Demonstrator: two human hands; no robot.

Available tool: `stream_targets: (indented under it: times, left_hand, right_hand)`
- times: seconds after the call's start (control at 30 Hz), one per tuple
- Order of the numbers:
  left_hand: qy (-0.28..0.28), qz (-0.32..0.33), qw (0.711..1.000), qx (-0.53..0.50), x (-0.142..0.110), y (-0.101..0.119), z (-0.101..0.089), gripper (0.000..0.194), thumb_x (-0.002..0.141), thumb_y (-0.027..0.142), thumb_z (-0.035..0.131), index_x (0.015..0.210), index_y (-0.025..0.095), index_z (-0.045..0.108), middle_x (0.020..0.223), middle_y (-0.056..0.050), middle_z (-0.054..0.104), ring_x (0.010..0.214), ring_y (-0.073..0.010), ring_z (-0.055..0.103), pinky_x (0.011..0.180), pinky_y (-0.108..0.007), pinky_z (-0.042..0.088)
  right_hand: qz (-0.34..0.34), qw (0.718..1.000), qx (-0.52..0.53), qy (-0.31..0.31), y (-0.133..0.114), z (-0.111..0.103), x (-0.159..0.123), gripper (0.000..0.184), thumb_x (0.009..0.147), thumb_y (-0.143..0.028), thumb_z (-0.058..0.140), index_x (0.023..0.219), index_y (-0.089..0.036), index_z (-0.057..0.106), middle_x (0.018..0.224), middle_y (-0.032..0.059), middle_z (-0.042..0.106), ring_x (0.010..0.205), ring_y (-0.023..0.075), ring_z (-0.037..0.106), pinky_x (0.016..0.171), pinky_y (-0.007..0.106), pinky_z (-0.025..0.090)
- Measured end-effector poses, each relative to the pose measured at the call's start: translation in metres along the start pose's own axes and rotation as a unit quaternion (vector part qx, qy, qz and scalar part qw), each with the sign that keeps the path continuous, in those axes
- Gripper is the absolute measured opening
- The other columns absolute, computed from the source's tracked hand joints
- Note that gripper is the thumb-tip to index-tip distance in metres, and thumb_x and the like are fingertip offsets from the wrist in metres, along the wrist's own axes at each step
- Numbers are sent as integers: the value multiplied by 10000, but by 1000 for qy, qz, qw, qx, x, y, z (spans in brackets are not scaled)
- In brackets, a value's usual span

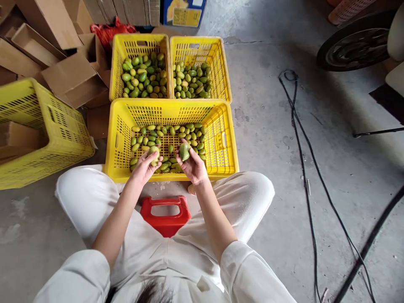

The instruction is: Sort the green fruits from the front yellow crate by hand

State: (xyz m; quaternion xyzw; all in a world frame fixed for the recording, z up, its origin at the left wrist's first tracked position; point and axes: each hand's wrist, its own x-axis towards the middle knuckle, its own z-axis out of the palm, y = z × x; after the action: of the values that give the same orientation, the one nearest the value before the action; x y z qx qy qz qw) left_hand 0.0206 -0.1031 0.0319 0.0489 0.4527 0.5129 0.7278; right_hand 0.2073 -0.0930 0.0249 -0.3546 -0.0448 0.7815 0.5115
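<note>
My left hand (144,167) is closed around a pale yellow-green mango (153,155), its fingers wrapped under the fruit. A darker green mango (184,151) sits in my right hand (193,167), gripped between thumb and fingers. Both hands hover above the near side of a wide yellow crate (171,110), apart from each other. Loose green and yellowish mangoes (164,167) are spread over the floor of this crate. Behind it stand two more yellow crates, the left one (140,38) and the right one (217,63), each with many mangoes inside.
Left of me is another yellow crate (65,134) with cardboard in it. Cardboard boxes (74,78) are piled behind that. A red stool (167,225) shows between my legs. Black cables (304,168) lie on the concrete floor to the right, below a vehicle wheel (355,46).
</note>
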Motion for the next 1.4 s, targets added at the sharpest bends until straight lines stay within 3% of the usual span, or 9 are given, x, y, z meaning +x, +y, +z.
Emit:
stream_targets:
  times: [0.27,0.4,0.53,0.63,0.77,0.93,1.03,1.17,1.4]
  left_hand:
    - [12,-21,999,42,4,-2,0,290,764,197,882,764,159,594,642,60,555,394,5,365,338,-115,208]
    - [5,-31,1000,-1,4,3,2,245,916,392,712,848,168,640,684,0,633,465,-68,521,402,-169,391]
    - [24,5,999,-33,5,3,2,86,907,224,667,985,189,663,894,-44,750,771,-151,721,677,-259,602]
    - [4,26,1000,1,6,-2,-1,186,812,148,766,930,197,631,907,-27,745,742,-131,709,648,-240,580]
    - [-44,14,998,41,5,-8,-4,437,625,57,866,802,210,496,720,63,614,503,-45,542,455,-158,389]
    - [-14,-13,997,80,5,-8,-2,411,676,182,918,817,193,532,638,88,539,421,-17,442,404,-149,274]
    - [6,-24,997,66,8,-5,-1,382,782,303,876,762,190,511,595,85,507,398,-19,412,384,-157,259]
    - [25,-15,1000,7,10,0,-1,217,895,345,721,841,188,583,706,15,649,536,-89,603,481,-199,463]
    - [-27,-2,999,46,8,-9,-4,365,692,213,909,926,176,632,816,-13,721,700,-138,709,631,-243,576]
  right_hand:
    - [28,999,-16,-25,8,-8,6,402,647,-212,923,897,-231,609,701,-88,593,427,4,288,327,92,187]
    - [14,1000,-10,-22,5,-5,6,272,869,-468,764,931,-237,637,761,-36,648,476,55,448,390,145,366]
    - [-4,1000,4,-23,2,-2,5,194,842,-366,709,988,-251,655,1003,24,738,852,189,707,624,304,609]
    - [-7,1000,-9,-14,5,-2,4,274,743,-256,801,953,-255,625,971,-4,726,825,169,698,586,262,592]
    - [33,999,4,-10,10,-3,4,450,588,-167,919,846,-223,554,820,-61,659,589,54,550,405,110,364]
    - [41,999,-29,-19,11,-2,2,479,576,-202,950,815,-215,536,775,-62,634,522,32,458,349,102,221]
    - [1,999,-40,4,9,-2,1,380,683,-292,908,905,-238,604,775,-56,641,529,58,484,346,123,271]
    - [-11,1000,-2,-6,6,-3,5,317,763,-359,801,1029,-260,660,917,0,739,749,155,675,512,222,551]
    - [-9,1000,4,-6,12,-9,8,290,766,-325,814,995,-271,645,934,-18,744,808,158,705,663,271,631]
